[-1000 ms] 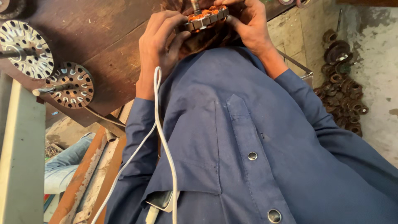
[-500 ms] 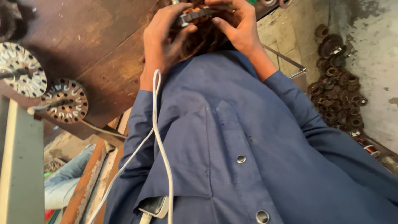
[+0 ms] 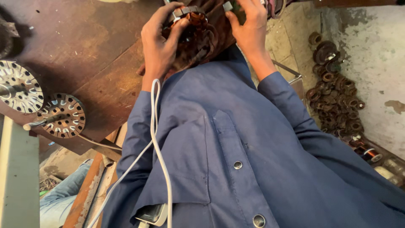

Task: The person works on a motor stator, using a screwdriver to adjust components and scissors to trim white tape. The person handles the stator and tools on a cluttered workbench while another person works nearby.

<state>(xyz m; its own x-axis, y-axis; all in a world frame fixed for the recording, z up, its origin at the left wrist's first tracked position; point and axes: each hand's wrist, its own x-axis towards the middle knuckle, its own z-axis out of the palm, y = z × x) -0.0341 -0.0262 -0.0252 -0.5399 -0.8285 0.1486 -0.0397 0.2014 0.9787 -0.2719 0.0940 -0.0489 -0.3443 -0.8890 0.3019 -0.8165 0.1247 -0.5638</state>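
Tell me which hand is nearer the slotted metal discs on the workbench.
Left. The left hand grips the copper-wound stator, on the side toward the slotted discs; the right hand is beyond the stator, farther away.

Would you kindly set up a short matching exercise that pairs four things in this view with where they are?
Things:
1. copper-wound stator
2. white cable
3. slotted round metal discs
4. pile of wound coils

Places:
A. on the floor by the wall, at the right
B. gripped in the left hand, with the right hand at its other side
C. at the left edge of the brown workbench
D. hanging down the front of the blue shirt

Pairs: 1-B, 2-D, 3-C, 4-A
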